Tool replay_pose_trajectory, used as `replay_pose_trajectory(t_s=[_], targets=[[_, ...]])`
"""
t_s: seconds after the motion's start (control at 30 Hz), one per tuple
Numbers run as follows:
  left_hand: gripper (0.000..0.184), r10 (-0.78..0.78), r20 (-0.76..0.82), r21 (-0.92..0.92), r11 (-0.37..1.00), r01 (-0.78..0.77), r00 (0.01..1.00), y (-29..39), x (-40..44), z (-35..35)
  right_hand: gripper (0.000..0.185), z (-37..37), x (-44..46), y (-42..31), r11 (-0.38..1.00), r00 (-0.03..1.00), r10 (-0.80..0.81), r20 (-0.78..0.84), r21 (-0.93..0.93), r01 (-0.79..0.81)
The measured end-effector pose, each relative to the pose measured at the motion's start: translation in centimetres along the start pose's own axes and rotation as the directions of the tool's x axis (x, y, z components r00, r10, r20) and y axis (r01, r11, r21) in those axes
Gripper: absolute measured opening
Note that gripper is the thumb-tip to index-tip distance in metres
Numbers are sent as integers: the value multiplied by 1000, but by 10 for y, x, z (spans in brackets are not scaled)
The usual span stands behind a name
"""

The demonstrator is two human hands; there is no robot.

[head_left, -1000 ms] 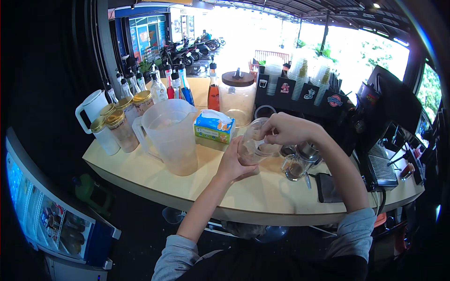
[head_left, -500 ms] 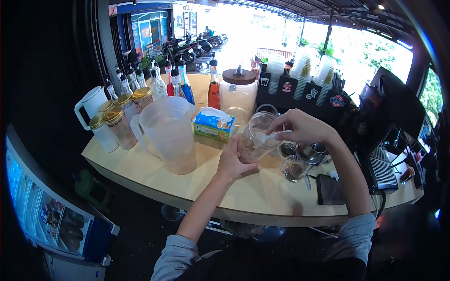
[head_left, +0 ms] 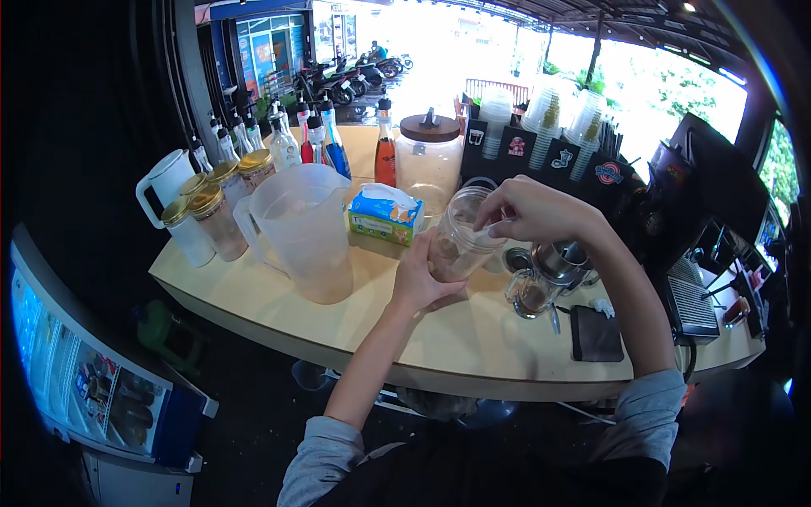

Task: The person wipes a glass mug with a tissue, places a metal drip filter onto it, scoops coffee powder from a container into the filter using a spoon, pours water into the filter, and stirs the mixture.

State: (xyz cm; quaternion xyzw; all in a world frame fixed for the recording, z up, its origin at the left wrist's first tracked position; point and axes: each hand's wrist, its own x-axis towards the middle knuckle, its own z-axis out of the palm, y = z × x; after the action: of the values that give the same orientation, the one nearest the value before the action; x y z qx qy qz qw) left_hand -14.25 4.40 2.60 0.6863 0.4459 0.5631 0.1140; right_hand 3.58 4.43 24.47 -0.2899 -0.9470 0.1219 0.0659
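A clear jar (head_left: pixel 459 245), tilted to the right, is held from below and the left by my left hand (head_left: pixel 416 279). My right hand (head_left: pixel 532 211) is at the jar's mouth, its fingers pinched together and pointing inside. A white tissue or utensil seems to be under those fingers, too small to make out. Left of the jar stands a blue and green tissue box (head_left: pixel 386 217), with a large frosted pitcher (head_left: pixel 311 237) beyond it. A glass mug (head_left: pixel 530 296) and a metal pot (head_left: pixel 559 260) stand right of the jar.
Gold-lidded jars (head_left: pixel 215 221), a white jug (head_left: pixel 167 184) and pump bottles stand at the left. A wooden-lidded container (head_left: pixel 428 169) is behind the box. Cup stacks (head_left: pixel 545 118) sit in a black holder. A dark cloth (head_left: pixel 596 335) lies near the counter's front edge (head_left: pixel 473 384).
The white utensil seen between my right fingers earlier is now mostly hidden. My right hand has risen slightly and turned over the jar's mouth. My left hand still holds the jar.
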Motion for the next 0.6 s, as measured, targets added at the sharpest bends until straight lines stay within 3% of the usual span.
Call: replay_pose_trajectory(t_s=[0.4, 0.6], targets=[[97, 28, -16, -23, 999, -28, 999, 2, 2, 1, 20, 2, -3, 2, 1000, 999, -15, -33, -16, 14], [97, 2, 68, -11, 1000, -1, 998, 7, 1, 1, 20, 5, -6, 9, 999, 999, -22, -47, -39, 20]])
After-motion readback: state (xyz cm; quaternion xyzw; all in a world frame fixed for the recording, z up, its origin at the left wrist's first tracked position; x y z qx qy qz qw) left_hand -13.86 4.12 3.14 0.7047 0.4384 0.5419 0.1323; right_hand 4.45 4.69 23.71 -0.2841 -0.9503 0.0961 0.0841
